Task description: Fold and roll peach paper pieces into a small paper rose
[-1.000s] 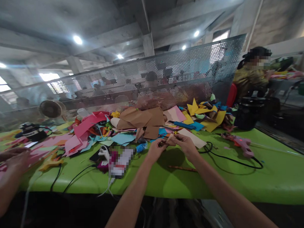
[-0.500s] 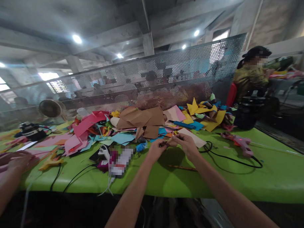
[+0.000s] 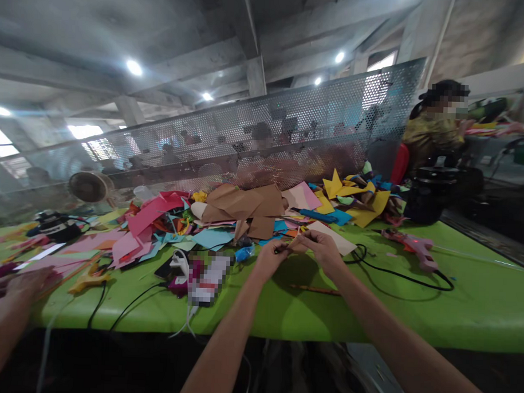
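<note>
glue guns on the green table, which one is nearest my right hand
The pink glue gun, lying to the right of your right hand; the yellow glue gun lies farther off, beyond your left hand.

Small tan paper-like piece [image 3: 298, 244], partly hidden, aloft between left grip [image 3: 270, 258] and right grip [image 3: 325, 250] above the green tabletop [image 3: 412, 313].

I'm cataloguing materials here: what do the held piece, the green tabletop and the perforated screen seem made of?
Held piece: likely paper or card, matte tan and thin; too small to be sure. Tabletop: perhaps vinyl, smooth with a soft sheen. Screen: probably metal, dull grey, with regular punched holes.
</note>
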Tool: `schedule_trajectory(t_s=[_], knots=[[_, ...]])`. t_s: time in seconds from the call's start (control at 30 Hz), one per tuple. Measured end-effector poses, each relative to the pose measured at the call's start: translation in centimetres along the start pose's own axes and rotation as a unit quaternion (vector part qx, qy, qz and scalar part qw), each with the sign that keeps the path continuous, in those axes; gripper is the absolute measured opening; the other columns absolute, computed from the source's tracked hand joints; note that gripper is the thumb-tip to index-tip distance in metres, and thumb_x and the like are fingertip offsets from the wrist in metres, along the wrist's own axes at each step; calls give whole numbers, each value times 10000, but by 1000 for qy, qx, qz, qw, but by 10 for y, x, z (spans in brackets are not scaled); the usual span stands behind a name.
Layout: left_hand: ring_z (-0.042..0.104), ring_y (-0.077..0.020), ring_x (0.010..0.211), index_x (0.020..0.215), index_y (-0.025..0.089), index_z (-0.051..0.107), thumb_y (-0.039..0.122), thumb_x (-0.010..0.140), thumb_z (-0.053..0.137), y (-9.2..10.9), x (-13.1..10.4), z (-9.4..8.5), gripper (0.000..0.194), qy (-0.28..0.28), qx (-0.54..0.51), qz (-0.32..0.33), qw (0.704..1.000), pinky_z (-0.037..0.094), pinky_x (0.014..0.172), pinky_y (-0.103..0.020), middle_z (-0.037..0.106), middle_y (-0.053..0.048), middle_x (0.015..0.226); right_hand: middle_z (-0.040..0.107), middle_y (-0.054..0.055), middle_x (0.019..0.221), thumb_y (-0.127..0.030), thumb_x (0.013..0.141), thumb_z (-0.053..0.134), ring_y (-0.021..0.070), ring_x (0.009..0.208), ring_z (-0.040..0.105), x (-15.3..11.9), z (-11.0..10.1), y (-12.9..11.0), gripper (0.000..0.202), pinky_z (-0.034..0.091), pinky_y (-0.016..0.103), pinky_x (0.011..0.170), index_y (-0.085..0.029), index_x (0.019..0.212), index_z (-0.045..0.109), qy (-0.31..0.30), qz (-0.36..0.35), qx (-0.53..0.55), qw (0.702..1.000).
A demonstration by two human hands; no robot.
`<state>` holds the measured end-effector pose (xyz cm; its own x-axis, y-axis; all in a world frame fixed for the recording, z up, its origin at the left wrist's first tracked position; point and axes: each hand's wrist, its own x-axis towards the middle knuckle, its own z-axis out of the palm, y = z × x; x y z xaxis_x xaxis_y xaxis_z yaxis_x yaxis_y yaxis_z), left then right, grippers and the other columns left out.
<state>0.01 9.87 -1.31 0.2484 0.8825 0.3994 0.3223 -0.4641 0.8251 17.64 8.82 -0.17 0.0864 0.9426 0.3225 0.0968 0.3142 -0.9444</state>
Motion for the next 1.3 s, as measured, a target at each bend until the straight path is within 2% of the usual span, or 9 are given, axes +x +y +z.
schedule_trajectory(t_s=[0.2,0.43,0.6,0.87,1.17,1.3], knots=[[597,-168,702,765,171,720,230,750,685,-1,1,0,70,0,2,-3,1000,459,671,-261,675,-18,710,689,35,707,-611,682,692,203,698,604,2,2,1,431,470,313,680,-183,726,687,2,-4,7,1000],[611,-178,756,757,173,725,174,729,695,0,0,0,41,-2,7,-2,1000,464,722,-276,693,-29,775,675,29,678,-563,677,699,205,681,593,2,1,2,371,455,313,669,-192,693,685,2,-5,-11,1000],[606,-173,737,756,168,711,163,729,688,-1,1,-1,35,-3,3,-8,1000,459,713,-269,682,-20,747,698,36,721,-577,703,668,218,718,613,1,1,1,392,468,317,686,-188,740,702,-2,-4,-14,1000],[592,-160,684,774,160,717,222,753,697,-4,1,0,68,-7,-6,-14,1000,451,663,-255,682,-14,722,674,21,667,-574,676,706,205,666,594,3,0,4,389,440,303,635,-185,690,693,16,8,-25,1000],[587,-152,659,786,148,726,331,771,698,-6,2,-2,185,-1,-6,-14,1000,458,641,-251,690,-14,713,687,21,708,-607,683,687,212,717,608,2,1,2,428,447,306,673,-183,732,717,16,1,-7,1000],[602,-157,653,816,153,733,391,791,675,-7,2,-3,246,6,-11,-16,1000,476,640,-257,694,-21,715,682,24,693,-587,688,694,203,686,593,2,0,2,408,419,299,633,-181,729,711,28,5,-19,999]])
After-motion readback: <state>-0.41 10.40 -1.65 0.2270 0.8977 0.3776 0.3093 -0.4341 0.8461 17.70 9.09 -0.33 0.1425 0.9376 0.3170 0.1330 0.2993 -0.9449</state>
